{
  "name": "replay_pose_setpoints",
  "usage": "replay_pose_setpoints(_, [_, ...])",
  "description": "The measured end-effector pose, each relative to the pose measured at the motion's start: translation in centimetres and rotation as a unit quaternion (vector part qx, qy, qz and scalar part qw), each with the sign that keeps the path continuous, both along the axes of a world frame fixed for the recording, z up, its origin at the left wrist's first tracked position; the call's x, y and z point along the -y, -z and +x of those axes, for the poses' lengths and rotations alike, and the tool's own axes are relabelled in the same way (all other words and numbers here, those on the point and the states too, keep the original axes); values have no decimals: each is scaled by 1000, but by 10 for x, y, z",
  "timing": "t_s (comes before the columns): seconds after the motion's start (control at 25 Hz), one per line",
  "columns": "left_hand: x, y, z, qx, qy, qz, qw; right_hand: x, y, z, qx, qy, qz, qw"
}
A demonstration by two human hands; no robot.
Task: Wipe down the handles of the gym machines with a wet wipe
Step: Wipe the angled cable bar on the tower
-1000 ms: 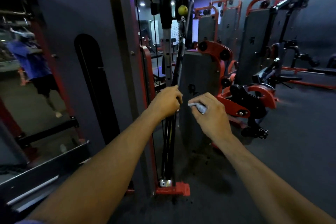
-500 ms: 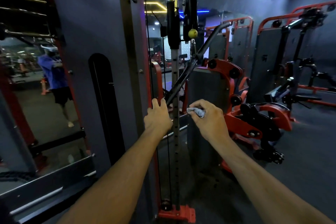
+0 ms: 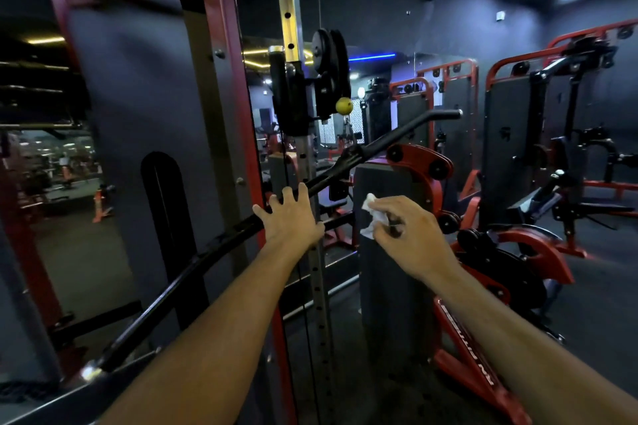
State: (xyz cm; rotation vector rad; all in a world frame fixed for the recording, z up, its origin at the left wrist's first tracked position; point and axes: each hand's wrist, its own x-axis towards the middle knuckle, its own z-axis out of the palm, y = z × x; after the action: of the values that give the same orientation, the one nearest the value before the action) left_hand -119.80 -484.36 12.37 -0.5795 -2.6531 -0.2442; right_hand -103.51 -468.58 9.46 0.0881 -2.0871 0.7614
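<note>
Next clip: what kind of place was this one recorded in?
A gym, most likely its weight-machine floor. A long black cable bar hangs from a pulley on a red-framed cable machine, and more red weight machines stand on the right.

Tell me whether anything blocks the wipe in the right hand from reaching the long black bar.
Nothing visible does. The right hand pinches the wet wipe just right of the pull-down bar, with only open air between them. The left hand rests on the bar lower down, covering that stretch only.
</note>
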Motion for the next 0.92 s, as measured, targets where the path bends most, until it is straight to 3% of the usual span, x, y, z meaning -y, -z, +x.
replay_pose_setpoints(0.36, [-76, -23, -53, -126, -69, -67, 987, -127, 1, -10, 33, 30, 60, 997])
replay_pose_setpoints(0.48, [-104, -30, -70, -188, -37, -52, 980, -154, -14, -52, 18, 26, 52, 998])
replay_pose_setpoints(0.6, [-145, -35, -96, -347, 101, -70, 930, -185, -33, -103, 26, 0, 70, 997])
replay_pose_setpoints(0.68, [-175, -41, -114, -405, 144, -123, 894, -210, -51, -134, 31, -2, 88, 996])
replay_pose_setpoints(0.76, [-200, -48, -132, -385, 123, -130, 905, -232, -68, -159, 38, 19, 114, 993])
replay_pose_setpoints(0.92, [-236, -43, -166, -345, 94, -49, 932, -269, -80, -203, 40, 49, 229, 971])
